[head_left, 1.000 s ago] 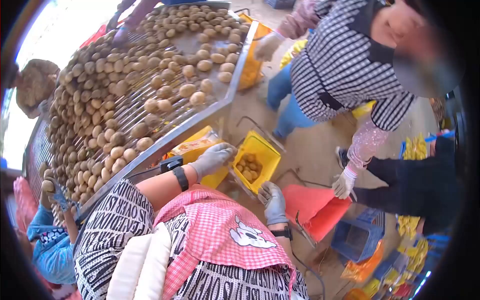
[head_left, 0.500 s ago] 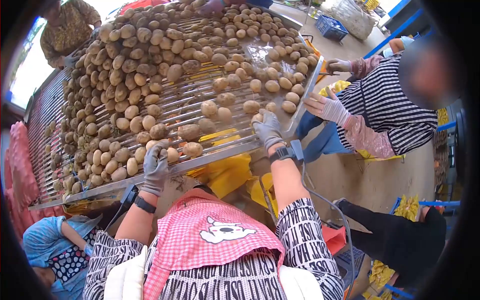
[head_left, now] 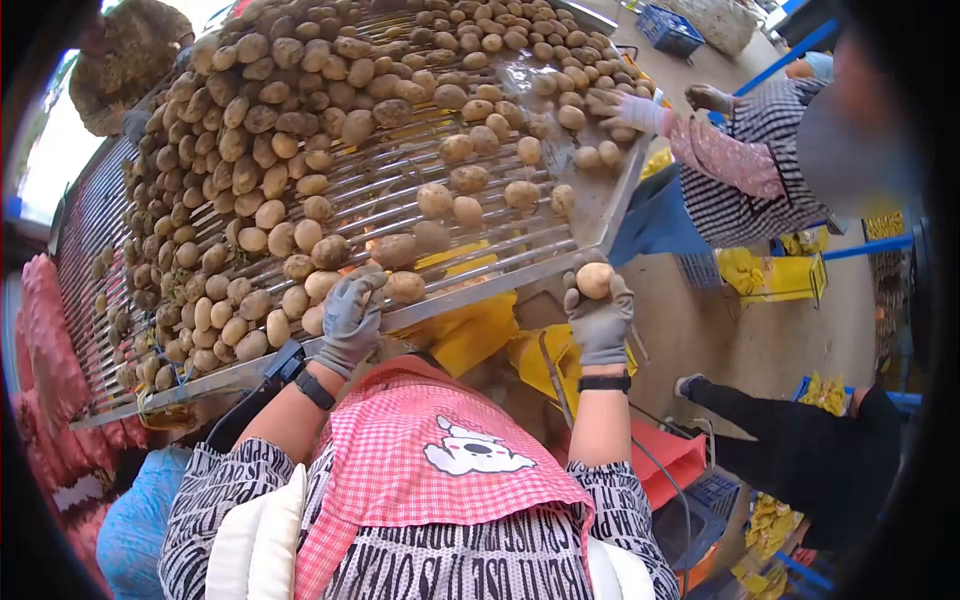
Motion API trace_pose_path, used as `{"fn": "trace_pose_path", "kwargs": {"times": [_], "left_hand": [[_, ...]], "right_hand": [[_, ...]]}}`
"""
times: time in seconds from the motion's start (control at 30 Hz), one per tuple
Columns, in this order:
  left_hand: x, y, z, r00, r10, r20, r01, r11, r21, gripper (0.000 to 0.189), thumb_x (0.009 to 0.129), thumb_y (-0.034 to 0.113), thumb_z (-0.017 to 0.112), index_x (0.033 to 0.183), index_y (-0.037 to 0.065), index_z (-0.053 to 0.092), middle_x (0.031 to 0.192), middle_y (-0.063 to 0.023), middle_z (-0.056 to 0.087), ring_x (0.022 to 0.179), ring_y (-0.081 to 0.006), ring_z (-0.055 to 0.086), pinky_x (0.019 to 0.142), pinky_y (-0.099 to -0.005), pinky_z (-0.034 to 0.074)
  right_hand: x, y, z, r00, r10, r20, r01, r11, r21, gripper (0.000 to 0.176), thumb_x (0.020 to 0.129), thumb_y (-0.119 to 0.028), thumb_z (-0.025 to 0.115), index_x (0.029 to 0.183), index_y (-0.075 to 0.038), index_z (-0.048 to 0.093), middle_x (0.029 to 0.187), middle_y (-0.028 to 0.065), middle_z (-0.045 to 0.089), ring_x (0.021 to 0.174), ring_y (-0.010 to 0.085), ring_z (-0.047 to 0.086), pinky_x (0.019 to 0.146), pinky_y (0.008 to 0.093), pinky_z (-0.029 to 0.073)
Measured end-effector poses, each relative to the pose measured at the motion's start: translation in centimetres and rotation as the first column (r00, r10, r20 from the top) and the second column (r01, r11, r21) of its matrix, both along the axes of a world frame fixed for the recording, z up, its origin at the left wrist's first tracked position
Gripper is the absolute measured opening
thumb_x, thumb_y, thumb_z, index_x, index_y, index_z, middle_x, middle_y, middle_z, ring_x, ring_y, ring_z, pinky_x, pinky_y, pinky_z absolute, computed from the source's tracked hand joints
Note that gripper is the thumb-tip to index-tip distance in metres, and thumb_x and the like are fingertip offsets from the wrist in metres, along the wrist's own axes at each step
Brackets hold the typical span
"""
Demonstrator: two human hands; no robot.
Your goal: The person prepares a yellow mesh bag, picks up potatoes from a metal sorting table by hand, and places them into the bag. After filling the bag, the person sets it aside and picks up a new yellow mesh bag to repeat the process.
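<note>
Sorting table (head_left: 585, 215) heaped w/ potatoes (head_left: 250, 130) — right hand (head_left: 600, 318) grips one potato (head_left: 595, 280).

Shirt (head_left: 235, 480): bold black capitals printed all over sleeves and body, seen upside down, warped by lens. Single letters show; no whole word reads surely. Nothing else legible.

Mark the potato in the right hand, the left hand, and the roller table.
potato (head_left: 595, 280): head view, centre of its visible face.
left hand (head_left: 350, 312): head view, back of the glove.
roller table (head_left: 470, 295): head view, near metal rim.
</note>
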State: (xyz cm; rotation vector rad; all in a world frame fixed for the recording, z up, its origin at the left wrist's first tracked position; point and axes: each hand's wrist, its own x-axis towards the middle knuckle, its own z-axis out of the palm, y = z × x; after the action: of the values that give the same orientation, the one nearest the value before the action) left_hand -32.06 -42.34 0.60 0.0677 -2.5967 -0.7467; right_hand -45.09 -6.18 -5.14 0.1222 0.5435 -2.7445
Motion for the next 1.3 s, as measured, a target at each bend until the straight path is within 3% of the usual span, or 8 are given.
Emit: {"fn": "trace_pose_path", "kwargs": {"times": [0.2, 0.33, 0.57, 0.63, 0.73, 0.83, 1.1, 1.3], "left_hand": [[-4.6, 8.4, -0.9, 0.874, -0.486, 0.029, 0.455, 0.836, 0.307, 0.017, 0.094, 0.003, 0.059, 0.110, 0.004, 0.064, 0.121, -0.0138, 0.063, 0.112, -0.0246, 0.060, 0.100, -0.0350, 0.045], [-5.7, 12.4, -2.0, 0.683, -0.707, 0.183, 0.334, 0.526, 0.782, 0.024, 0.098, 0.001, 0.052, 0.120, 0.002, 0.061, 0.123, -0.0066, 0.061, 0.115, -0.0166, 0.056, 0.105, -0.0309, 0.041], [-4.1, 24.6, -0.8, 0.344, -0.890, 0.300, 0.334, 0.415, 0.846, 0.024, 0.100, 0.005, 0.052, 0.121, 0.000, 0.060, 0.109, -0.0031, 0.062, 0.096, -0.0104, 0.056, 0.090, -0.0252, 0.045], [-4.1, 26.5, -1.8, 0.262, -0.924, 0.278, 0.384, 0.365, 0.848, 0.022, 0.099, 0.005, 0.054, 0.119, -0.001, 0.060, 0.108, -0.0022, 0.062, 0.092, -0.0102, 0.055, 0.087, -0.0254, 0.046], [-2.6, 31.4, -0.5, 0.181, -0.946, 0.268, 0.442, 0.322, 0.837, 0.021, 0.097, 0.004, 0.056, 0.117, 0.001, 0.061, 0.109, -0.0034, 0.062, 0.096, -0.0119, 0.058, 0.089, -0.0264, 0.047], [-2.6, 31.5, -0.3, 0.191, -0.960, 0.206, 0.569, 0.279, 0.774, 0.019, 0.094, 0.004, 0.060, 0.113, 0.002, 0.064, 0.108, -0.0056, 0.065, 0.098, -0.0153, 0.060, 0.089, -0.0292, 0.049], [-8.2, 21.1, 2.9, 0.381, -0.889, 0.255, 0.555, 0.440, 0.706, 0.017, 0.096, 0.003, 0.057, 0.111, 0.003, 0.064, 0.104, -0.0058, 0.064, 0.101, -0.0157, 0.059, 0.092, -0.0313, 0.047], [-9.0, 8.2, 0.4, 0.709, -0.660, 0.247, 0.418, 0.677, 0.606, 0.017, 0.094, 0.004, 0.059, 0.110, 0.001, 0.064, 0.109, -0.0080, 0.065, 0.105, -0.0196, 0.061, 0.096, -0.0337, 0.048]], "right_hand": [[20.4, 7.6, -4.8, 0.893, -0.168, 0.417, 0.163, 0.986, 0.048, 0.037, 0.091, -0.025, 0.064, 0.123, -0.007, 0.060, 0.119, 0.0127, 0.065, 0.107, 0.0309, 0.065, 0.084, 0.0415, 0.059], [34.8, 6.3, -6.9, 0.257, -0.642, 0.722, 0.530, 0.718, 0.451, 0.024, 0.093, -0.030, 0.059, 0.107, -0.011, 0.062, 0.096, 0.0053, 0.065, 0.084, 0.0248, 0.065, 0.075, 0.0374, 0.059], [54.8, 3.4, -7.9, -0.327, -0.590, 0.738, 0.609, 0.466, 0.642, 0.026, 0.095, -0.040, 0.055, 0.104, -0.016, 0.060, 0.095, 0.0039, 0.062, 0.081, 0.0196, 0.061, 0.066, 0.0316, 0.054], [56.2, 2.6, -6.6, -0.435, -0.499, 0.749, 0.712, 0.319, 0.626, 0.028, 0.096, -0.042, 0.051, 0.097, -0.016, 0.060, 0.089, 0.0034, 0.062, 0.077, 0.0189, 0.060, 0.066, 0.0298, 0.053], [62.2, 6.5, -6.9, -0.678, -0.616, 0.401, 0.690, -0.345, 0.636, 0.045, 0.095, -0.045, 0.056, 0.124, -0.011, 0.056, 0.110, 0.0081, 0.064, 0.093, 0.0230, 0.063, 0.081, 0.0321, 0.056], [65.3, 8.3, -9.3, -0.717, -0.594, 0.364, 0.633, -0.337, 0.697, 0.047, 0.098, -0.043, 0.054, 0.126, -0.006, 0.055, 0.115, 0.0088, 0.062, 0.102, 0.0210, 0.061, 0.089, 0.0304, 0.055], [43.3, 7.0, -6.9, 0.101, -0.798, 0.594, 0.588, 0.529, 0.611, 0.045, 0.101, -0.038, 0.049, 0.130, -0.004, 0.053, 0.121, 0.0060, 0.062, 0.104, 0.0194, 0.061, 0.087, 0.0303, 0.056], [22.1, 0.8, -1.3, 0.642, -0.611, 0.464, 0.158, 0.698, 0.699, 0.039, 0.101, -0.032, 0.050, 0.131, -0.008, 0.055, 0.112, 0.0064, 0.067, 0.093, 0.0165, 0.064, 0.077, 0.0257, 0.054]]}}
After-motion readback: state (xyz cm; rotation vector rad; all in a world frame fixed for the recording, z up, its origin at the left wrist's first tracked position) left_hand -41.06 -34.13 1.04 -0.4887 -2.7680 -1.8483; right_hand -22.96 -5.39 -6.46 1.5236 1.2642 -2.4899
